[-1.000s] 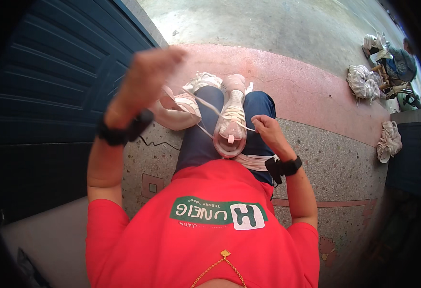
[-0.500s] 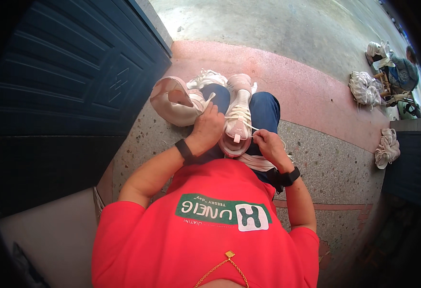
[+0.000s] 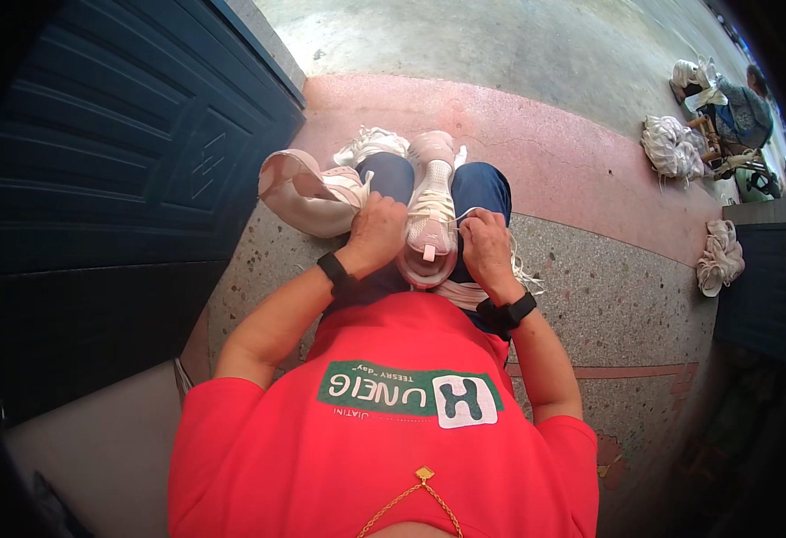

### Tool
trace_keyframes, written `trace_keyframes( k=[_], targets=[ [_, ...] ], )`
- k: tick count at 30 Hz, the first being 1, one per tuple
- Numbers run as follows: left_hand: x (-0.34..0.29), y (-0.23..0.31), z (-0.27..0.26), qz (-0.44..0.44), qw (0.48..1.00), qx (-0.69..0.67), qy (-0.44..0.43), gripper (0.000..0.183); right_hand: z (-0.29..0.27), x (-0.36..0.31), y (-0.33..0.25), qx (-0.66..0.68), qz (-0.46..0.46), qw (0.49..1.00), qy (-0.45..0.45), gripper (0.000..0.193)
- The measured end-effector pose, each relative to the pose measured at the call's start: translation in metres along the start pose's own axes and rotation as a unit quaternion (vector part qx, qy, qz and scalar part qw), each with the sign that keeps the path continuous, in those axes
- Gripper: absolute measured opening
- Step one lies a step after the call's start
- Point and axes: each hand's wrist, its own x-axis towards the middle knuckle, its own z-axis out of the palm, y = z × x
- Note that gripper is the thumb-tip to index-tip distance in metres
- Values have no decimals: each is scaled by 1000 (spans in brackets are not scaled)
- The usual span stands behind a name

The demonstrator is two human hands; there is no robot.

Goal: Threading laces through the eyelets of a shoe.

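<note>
Between my knees rests a pink and white sneaker (image 3: 430,211), its toe pointing away and its heel tab towards me. Cream laces cross its tongue. My right hand (image 3: 489,247) is closed, pinching a shoelace (image 3: 470,212) that runs taut from the sneaker's right side. On the other side, my left hand (image 3: 378,231) is closed by the sneaker's collar; the lace in its fingers is mostly hidden. A second pale pink shoe (image 3: 303,202) lies tilted beyond my left hand, with its opening showing. Loose white laces (image 3: 525,273) hang beside my right wrist.
More white shoes (image 3: 373,145) sit past my left knee. A dark blue door (image 3: 142,170) stands close on my left. At the far right a seated person (image 3: 744,117) is near a pile of white shoes (image 3: 673,148); another bundle of shoes (image 3: 721,258) lies nearer.
Both hands have moved slightly apart from each other around the sneaker, the right one rising a little. The lace at the right is drawn outward. The view has shifted slightly.
</note>
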Motion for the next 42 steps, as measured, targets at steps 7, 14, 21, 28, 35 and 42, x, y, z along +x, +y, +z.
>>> trace_keyframes(
  k=[7,14,21,28,35,42],
  targets=[
    [-2,-4,10,-31,999,-20,7,15,4,1,2,-44,-25,999,0,8],
    [-21,16,-6,3,998,-37,54,14,4,-1,-3,-78,-72,994,-25,8],
    [-21,7,-3,-43,999,11,6,18,-16,6,-17,-73,-36,994,-66,16],
    [-17,6,-5,-46,998,-33,7,23,-1,1,-2,-37,-21,996,-72,19],
    [-16,2,-7,-47,997,-64,7,24,-3,10,-15,-186,-100,958,-193,19],
    [-18,0,-1,-40,997,-67,25,20,-16,15,-31,-91,-181,977,-64,17]
  ],
)
